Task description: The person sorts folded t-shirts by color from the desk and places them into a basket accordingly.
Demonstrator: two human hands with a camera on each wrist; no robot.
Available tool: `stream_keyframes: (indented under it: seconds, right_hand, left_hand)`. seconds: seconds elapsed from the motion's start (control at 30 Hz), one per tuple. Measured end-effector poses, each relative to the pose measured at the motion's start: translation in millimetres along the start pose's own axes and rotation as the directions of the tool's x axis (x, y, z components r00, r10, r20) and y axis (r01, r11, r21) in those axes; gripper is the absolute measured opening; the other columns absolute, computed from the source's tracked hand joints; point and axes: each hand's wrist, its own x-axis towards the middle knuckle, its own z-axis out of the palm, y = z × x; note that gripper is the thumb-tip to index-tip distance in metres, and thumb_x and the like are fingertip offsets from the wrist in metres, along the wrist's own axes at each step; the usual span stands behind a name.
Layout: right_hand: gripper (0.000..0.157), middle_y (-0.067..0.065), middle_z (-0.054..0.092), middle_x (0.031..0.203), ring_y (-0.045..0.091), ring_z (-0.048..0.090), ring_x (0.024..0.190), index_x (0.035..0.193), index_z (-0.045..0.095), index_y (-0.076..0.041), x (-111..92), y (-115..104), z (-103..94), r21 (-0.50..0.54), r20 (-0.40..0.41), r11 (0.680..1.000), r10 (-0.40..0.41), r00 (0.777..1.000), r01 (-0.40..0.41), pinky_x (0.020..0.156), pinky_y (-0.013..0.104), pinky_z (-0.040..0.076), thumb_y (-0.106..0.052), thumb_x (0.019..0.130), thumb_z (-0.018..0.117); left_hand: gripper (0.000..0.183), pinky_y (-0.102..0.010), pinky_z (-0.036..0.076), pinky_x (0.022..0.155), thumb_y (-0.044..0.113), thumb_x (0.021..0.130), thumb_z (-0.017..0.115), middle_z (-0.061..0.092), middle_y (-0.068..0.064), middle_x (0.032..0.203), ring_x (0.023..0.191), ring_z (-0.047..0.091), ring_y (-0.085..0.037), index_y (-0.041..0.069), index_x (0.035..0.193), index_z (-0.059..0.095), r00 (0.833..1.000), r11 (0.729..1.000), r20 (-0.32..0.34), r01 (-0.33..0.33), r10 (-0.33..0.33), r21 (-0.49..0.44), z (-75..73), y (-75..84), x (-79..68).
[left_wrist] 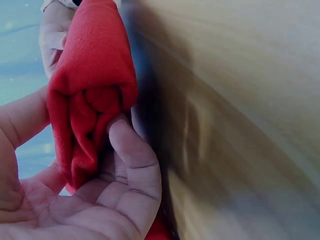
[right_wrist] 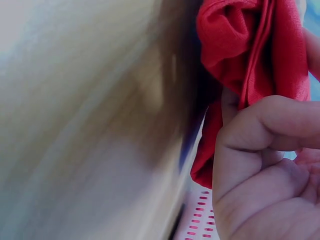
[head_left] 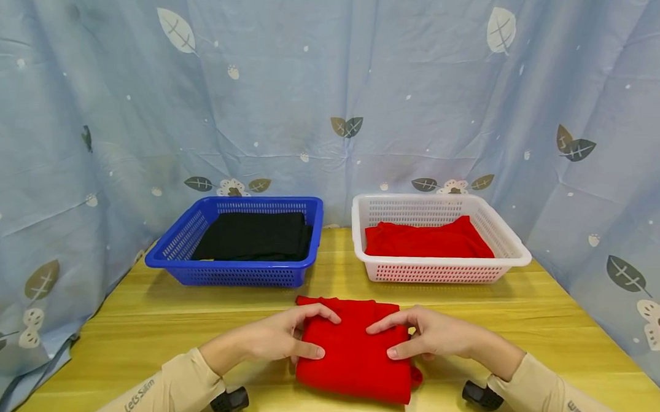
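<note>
A folded red garment point(head_left: 356, 354) lies close over the near middle of the table, its layers rolled at the sides. My left hand point(head_left: 280, 336) grips its left side, thumb and index finger on top. In the left wrist view the other fingers point(left_wrist: 132, 145) curl under the folded cloth point(left_wrist: 95, 55). My right hand point(head_left: 435, 336) holds the right side the same way, thumb and index finger over the top. The right wrist view shows curled fingers point(right_wrist: 250, 125) beneath the red layers point(right_wrist: 260, 55). A small bit of red cloth sticks out at the right edge.
A blue basket point(head_left: 233, 274) with folded black cloth point(head_left: 257, 235) stands at the back left. At the back right is a white basket point(head_left: 444, 261) holding red cloth point(head_left: 425, 239). A patterned curtain point(head_left: 290, 106) hangs behind and beside the wooden table point(head_left: 546, 326).
</note>
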Motion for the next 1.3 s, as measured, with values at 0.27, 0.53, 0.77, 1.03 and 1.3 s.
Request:
stream_keyframes:
  seconds: [0.27,0.53,0.77,1.03,1.3]
  right_hand:
    - [0.043,-0.003,0.054,0.075,0.010,0.031,0.044,0.135,0.063,-0.027,-6,-11,-6.4,-0.062,-0.025,0.997,-0.037,0.999,0.036,0.045,0.019,0.032,-0.025,0.093,0.072]
    - [0.043,-0.005,0.052,0.070,0.011,0.027,0.041,0.136,0.063,-0.024,-11,-25,-13.0,-0.070,-0.031,0.994,-0.090,0.995,0.088,0.043,0.020,0.030,-0.021,0.093,0.072]
    - [0.043,-0.004,0.062,0.078,0.012,0.026,0.042,0.135,0.064,-0.025,-17,-38,-17.9,-0.118,-0.065,0.988,-0.104,0.993,0.096,0.043,0.020,0.029,-0.022,0.093,0.073]
    - [0.043,-0.002,0.051,0.071,0.009,0.032,0.044,0.133,0.064,-0.033,-24,-51,-25.1,-0.222,-0.122,0.973,-0.099,0.988,0.070,0.044,0.020,0.033,-0.028,0.092,0.074]
    - [0.043,0.003,0.047,0.069,0.011,0.035,0.047,0.133,0.065,-0.033,-30,-70,-42.0,-0.240,-0.196,0.970,-0.083,0.977,0.034,0.047,0.023,0.037,-0.029,0.091,0.075]
  left_hand:
    - [0.045,-0.034,0.055,0.085,0.015,0.090,0.074,0.058,-0.005,0.124,0.103,0.063,-0.024,0.028,0.130,0.058,0.998,0.997,-0.019,-0.051,0.052,0.053,-3.2,12.3,-1.9]
    - [0.044,-0.034,0.055,0.087,0.021,0.090,0.074,0.060,-0.002,0.123,0.102,0.064,-0.022,0.032,0.130,0.058,0.996,0.990,-0.043,-0.074,0.079,0.117,-9.2,28.5,-6.3]
    - [0.045,-0.033,0.058,0.084,0.020,0.091,0.074,0.061,-0.005,0.123,0.100,0.066,-0.023,0.029,0.132,0.057,0.995,0.989,-0.042,-0.089,0.095,0.115,-13.7,41.1,-9.8]
    - [0.046,-0.035,0.058,0.085,0.024,0.092,0.073,0.060,-0.004,0.125,0.100,0.067,-0.024,0.034,0.133,0.055,0.994,0.990,-0.048,-0.087,0.094,0.115,-18.9,57.6,-10.1]
    - [0.045,-0.036,0.059,0.086,0.023,0.093,0.072,0.059,-0.005,0.127,0.101,0.069,-0.024,0.033,0.134,0.054,0.985,0.978,-0.069,-0.149,0.160,0.147,-27.8,75.2,-1.2]
